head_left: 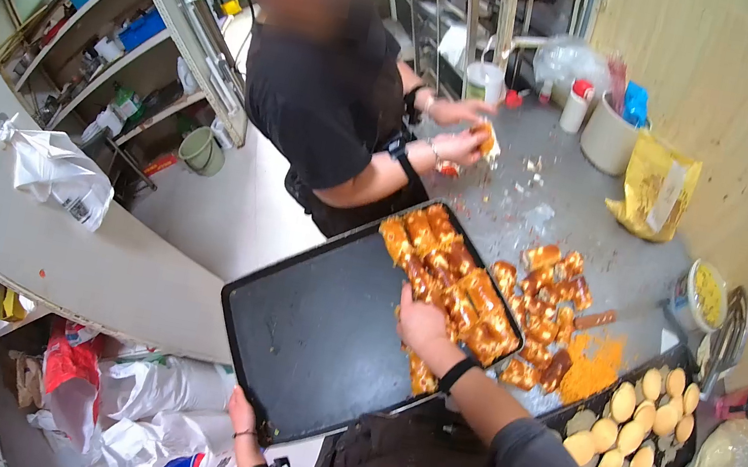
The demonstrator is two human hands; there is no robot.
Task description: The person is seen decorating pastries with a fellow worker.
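My left hand [242, 413] is closed on the near left corner of a black baking tray [308, 322], which is held tilted in front of me. Glazed brown bread rolls [452, 272] with pale cream and orange crumbs lie in rows along the tray's right side; its left part is bare. My right hand [425, 326] reaches over the tray, its fingers curled down at a roll on the left edge of these rows. The fingertips are partly hidden. More glazed pieces [547, 299] lie on the metal table just right of the tray.
Across the table [546, 164], a co-worker in black holds a small filled bread piece [487, 141]. Orange crumbs [593, 364] lie beside a dark tray of round pale cakes [632, 434]. A yellow bag [662, 189] and a tub [703, 295] stand near the wall.
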